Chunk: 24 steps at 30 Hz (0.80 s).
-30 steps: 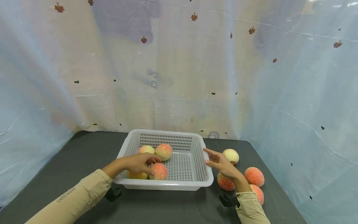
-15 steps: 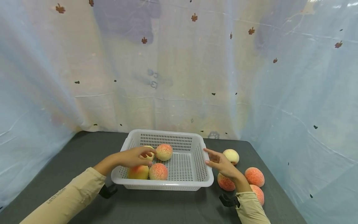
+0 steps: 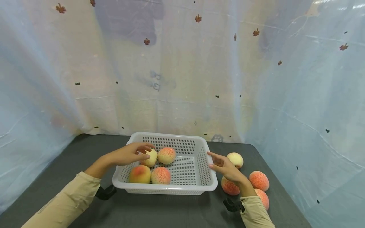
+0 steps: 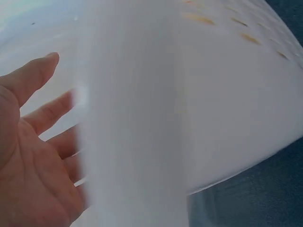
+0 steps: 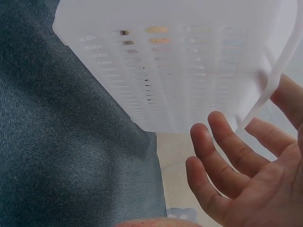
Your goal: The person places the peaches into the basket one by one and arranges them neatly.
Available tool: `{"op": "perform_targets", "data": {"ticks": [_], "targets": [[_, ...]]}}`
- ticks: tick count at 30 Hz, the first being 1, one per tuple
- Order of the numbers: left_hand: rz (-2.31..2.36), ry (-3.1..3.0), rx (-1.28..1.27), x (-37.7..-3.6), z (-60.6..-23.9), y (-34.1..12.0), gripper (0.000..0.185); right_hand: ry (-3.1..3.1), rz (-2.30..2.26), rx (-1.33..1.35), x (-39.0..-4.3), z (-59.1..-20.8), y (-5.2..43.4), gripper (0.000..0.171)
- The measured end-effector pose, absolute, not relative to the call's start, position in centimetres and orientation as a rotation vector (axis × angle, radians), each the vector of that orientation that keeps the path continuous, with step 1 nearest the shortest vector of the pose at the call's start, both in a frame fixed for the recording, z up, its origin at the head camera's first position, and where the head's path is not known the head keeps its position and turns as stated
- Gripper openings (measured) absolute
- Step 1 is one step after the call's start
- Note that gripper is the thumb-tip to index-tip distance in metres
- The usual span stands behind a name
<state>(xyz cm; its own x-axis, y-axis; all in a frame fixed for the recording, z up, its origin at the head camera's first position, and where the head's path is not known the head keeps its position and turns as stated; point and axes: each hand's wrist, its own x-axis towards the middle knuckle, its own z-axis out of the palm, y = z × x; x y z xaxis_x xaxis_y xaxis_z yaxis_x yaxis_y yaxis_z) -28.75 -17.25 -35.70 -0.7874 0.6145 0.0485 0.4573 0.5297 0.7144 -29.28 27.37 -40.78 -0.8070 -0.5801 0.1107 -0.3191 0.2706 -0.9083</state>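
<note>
A white slotted basket [image 3: 171,189] stands mid-table with several peaches inside. My left hand [image 3: 133,152] hovers over its rear left corner, fingers relaxed, fingertips right by a pale yellow peach [image 3: 151,158]; I cannot tell if they touch. A speckled peach [image 3: 166,155] sits beside it, and an orange peach [image 3: 139,174] and a pink one [image 3: 161,175] lie at the front. My right hand [image 3: 220,164] is spread just off the basket's right rim, holding nothing. In the wrist views, the left hand [image 4: 33,142] and right hand [image 5: 246,175] show empty palms beside the basket wall [image 5: 180,71].
On the dark table [image 3: 85,152], right of the basket, lie a pale peach [image 3: 235,159] and three pink ones [image 3: 259,180], [image 3: 229,186], [image 3: 263,198] around my right wrist. Translucent plastic sheeting [image 3: 182,79] closes in the back and both sides.
My left hand let go of the front pink peach and drew back and up to the rear left corner, uncovering the orange peach. The basket shifted slightly left. The right hand stayed put.
</note>
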Motion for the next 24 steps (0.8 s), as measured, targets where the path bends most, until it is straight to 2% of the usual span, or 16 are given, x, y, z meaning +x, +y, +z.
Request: {"op": "perform_targets", "data": {"ticks": [12, 24], "targets": [[1.296, 2.620, 0.936, -28.7, -35.2, -19.7, 0.049, 2.276, -1.567, -0.815, -29.1, -40.7, 27.3, 0.069], [1.472, 2.698, 0.777, -28.2, -36.2, -23.7, 0.050, 2.315, -1.550, -0.825, -29.3, -40.9, 27.3, 0.068]]}}
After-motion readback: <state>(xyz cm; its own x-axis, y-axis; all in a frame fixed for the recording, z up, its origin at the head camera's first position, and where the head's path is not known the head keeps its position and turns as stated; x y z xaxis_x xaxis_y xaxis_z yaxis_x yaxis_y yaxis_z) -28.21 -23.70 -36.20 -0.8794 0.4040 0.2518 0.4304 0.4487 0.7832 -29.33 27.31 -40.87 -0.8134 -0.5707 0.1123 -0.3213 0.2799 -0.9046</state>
